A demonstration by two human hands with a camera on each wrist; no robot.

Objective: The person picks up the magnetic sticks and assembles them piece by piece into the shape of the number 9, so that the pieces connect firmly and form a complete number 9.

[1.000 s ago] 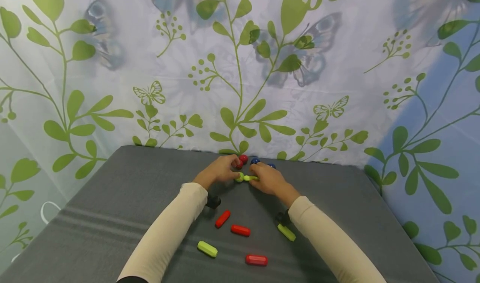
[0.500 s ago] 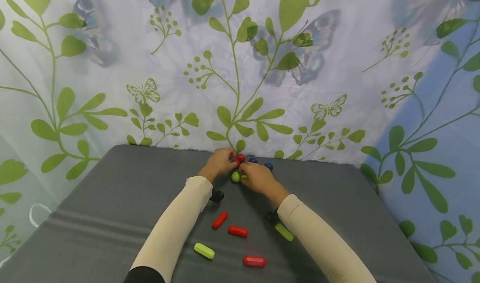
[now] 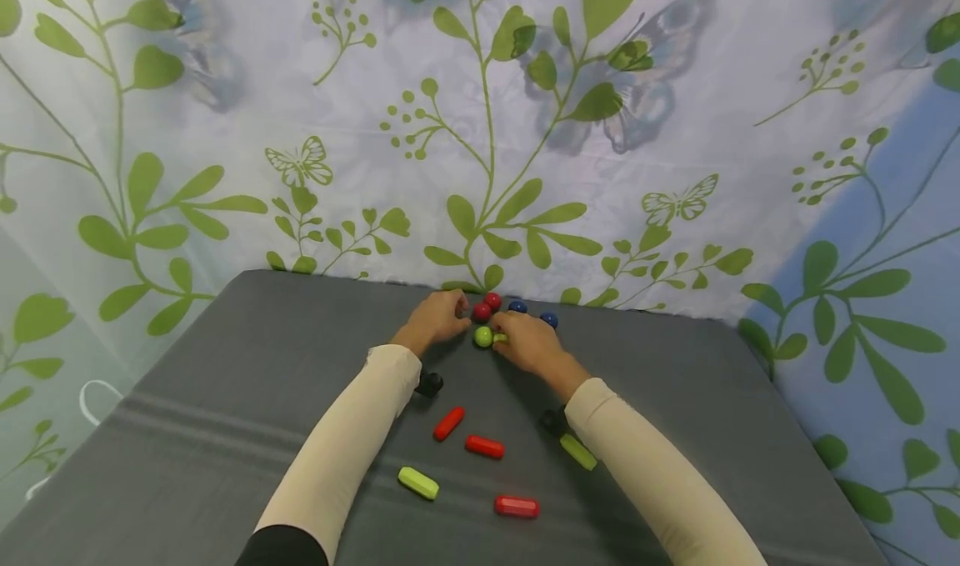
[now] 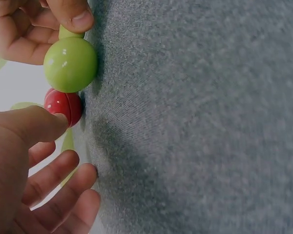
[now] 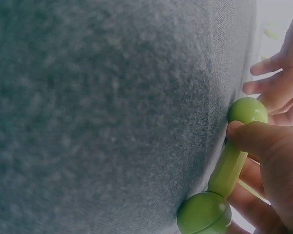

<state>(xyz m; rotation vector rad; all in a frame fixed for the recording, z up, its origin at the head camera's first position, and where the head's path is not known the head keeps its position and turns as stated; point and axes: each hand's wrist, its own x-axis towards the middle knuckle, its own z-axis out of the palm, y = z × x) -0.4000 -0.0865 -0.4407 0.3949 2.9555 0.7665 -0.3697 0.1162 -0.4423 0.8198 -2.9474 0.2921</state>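
Note:
My right hand (image 3: pixel 531 341) pinches a lime-green rod (image 5: pixel 227 170) between thumb and fingers. A green ball (image 3: pixel 483 337) caps the rod's left end; another green ball (image 5: pixel 205 214) sits at the other end, hidden under the hand in the head view. To the left, my left hand (image 3: pixel 442 314) hovers with fingers spread and loosely bent, holding nothing. In the left wrist view its thumb overlaps a red ball (image 4: pixel 63 106); contact cannot be told, though the head view shows a small gap. Two red balls (image 3: pixel 482 312) lie just behind the green one.
Two blue balls (image 3: pixel 517 307) lie behind my right hand. Closer in on the grey table (image 3: pixel 300 366) are several red sticks (image 3: pixel 485 447) and green sticks (image 3: pixel 418 483). Black pieces (image 3: pixel 429 384) sit beside both forearms. A patterned curtain (image 3: pixel 360 174) hangs along the back edge.
My left hand has left the green ball, passed by the red balls and drawn slightly left. My right hand has shifted left along the green rod.

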